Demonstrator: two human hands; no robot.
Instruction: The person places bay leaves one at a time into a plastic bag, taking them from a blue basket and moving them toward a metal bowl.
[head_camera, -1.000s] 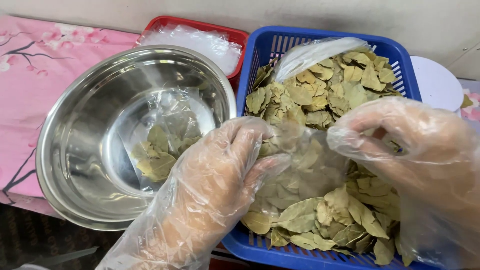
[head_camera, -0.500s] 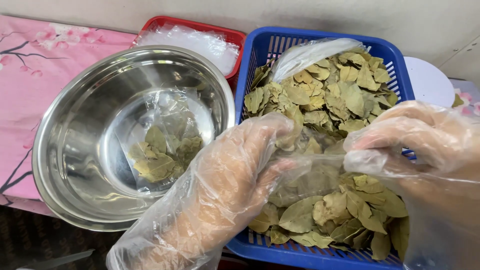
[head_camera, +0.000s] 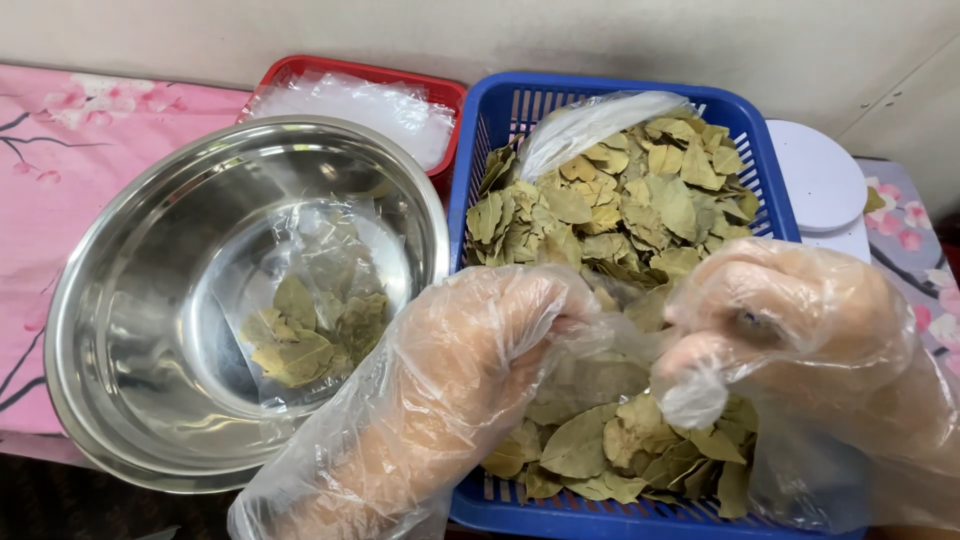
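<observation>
While both gloved hands work over the near end of the blue basket (head_camera: 480, 130), which sits right of the steel bowl (head_camera: 120, 330) on the pink-clothed surface (head_camera: 60, 130), the step in hand looks like filling a small clear bag (head_camera: 610, 355) with dried leaves (head_camera: 640, 200). That bag hangs between the hands above the leaf pile. The left hand (head_camera: 480, 350) is clenched on its left edge; the right hand (head_camera: 790, 310) pinches the other side, its grip closed on bunched film. To do it well, I judge the mouth should be held wide and kept low over the basket, so stray leaves drop back in. In the bowl lies a filled bag (head_camera: 305, 320). Far off sit a red tray (head_camera: 370, 75) and, at right, a white scale (head_camera: 815, 180).
</observation>
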